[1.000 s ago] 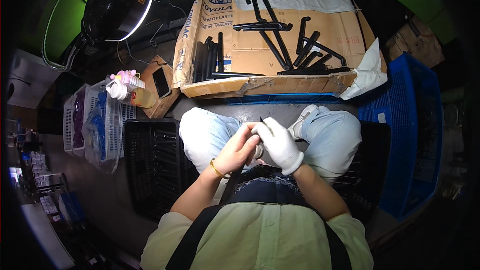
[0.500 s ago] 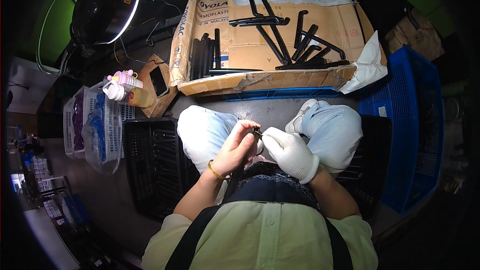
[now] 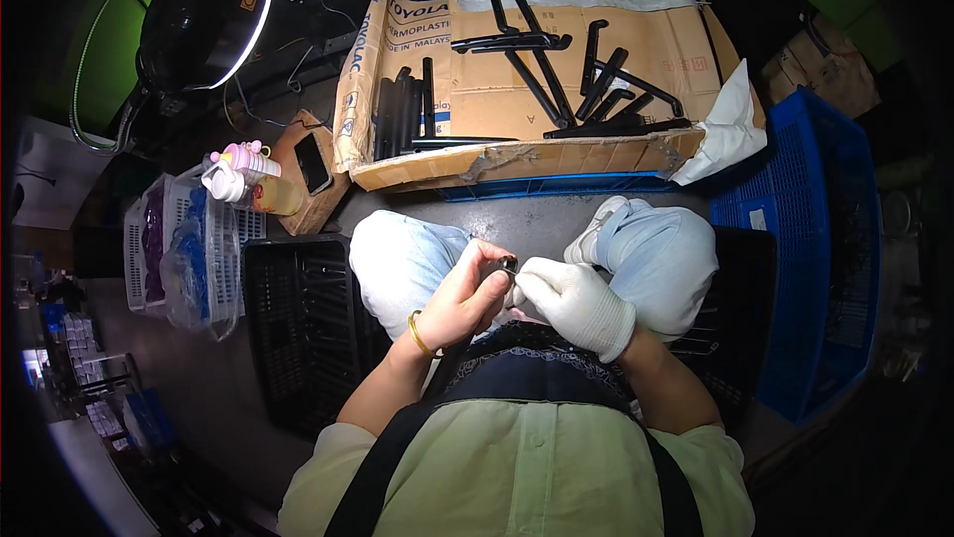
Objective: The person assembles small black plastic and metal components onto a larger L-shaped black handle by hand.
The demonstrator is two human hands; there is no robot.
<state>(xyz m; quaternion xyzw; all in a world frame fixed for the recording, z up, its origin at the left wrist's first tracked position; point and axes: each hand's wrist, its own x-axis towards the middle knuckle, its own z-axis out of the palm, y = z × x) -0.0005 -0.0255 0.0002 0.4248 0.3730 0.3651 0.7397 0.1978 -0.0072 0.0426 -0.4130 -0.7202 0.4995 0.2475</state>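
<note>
My bare left hand (image 3: 465, 294), with a gold bangle at the wrist, is closed round a black bar (image 3: 510, 264). The end of the bar shows above its fingers; the rest is mostly hidden by the hand and my dark apron. My right hand (image 3: 576, 304), in a white knitted glove, pinches at that end. A thin, light sliver shows between its fingertips and the bar, too small to name. Both hands are close together over my lap. Beyond them, several bent black bars (image 3: 537, 80) lie in a cardboard-lined box (image 3: 427, 175).
A black crate (image 3: 260, 338) stands left of my legs, and a blue crate (image 3: 825, 308) stands on the right. A lamp (image 3: 194, 20) hangs at upper left. Near it are a phone (image 3: 313, 161), a pink-topped bottle (image 3: 248, 161) and a white basket (image 3: 227, 239).
The bar's end has turned slightly in my left hand, and my right fingertips have shifted a little left and down against it. The surroundings sit slightly further left in the view.
</note>
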